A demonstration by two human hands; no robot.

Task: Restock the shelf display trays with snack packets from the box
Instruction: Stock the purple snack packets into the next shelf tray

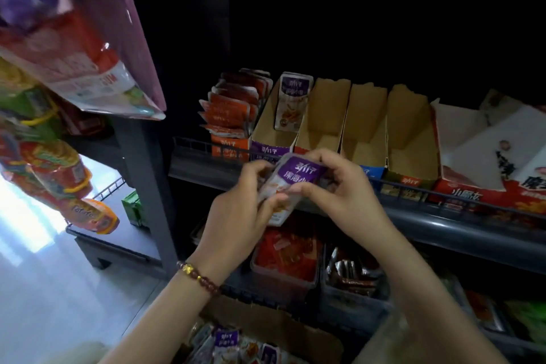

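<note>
Head view. Bottom edge, nearest: cardboard box (274,325), flap open, with loose packets (226,341) bearing purple labels inside. Both forearms rise from there toward mid-frame. There is a bead bracelet (198,275) on the left wrist.

Centre: left hand (236,213) and right hand (336,189) together grip a purple-topped snack packet (295,177), fingers curled round its edges. The packet is tilted and held in the air just in front of the shelf rail (443,210), below the purple tray. Cannot tell whether it is one packet or a thin stack.

Shelf behind, left to right:
- orange tray (230,146), packed with upright red packets (233,103)
- purple tray (267,125), with a single packet (292,100) standing against its back wall
- three more trays (366,121), showing bare brown card
- large red-and-white carton (472,195), toward the right edge

Lower shelf, under the hands: clear bin (283,284) of red snacks. Just beside it on the right is a second bin (351,301) of dark packets.

Upper left: hanging snack bags (74,47), blurred. Lower left: pale floor (44,289) under bright glare.
</note>
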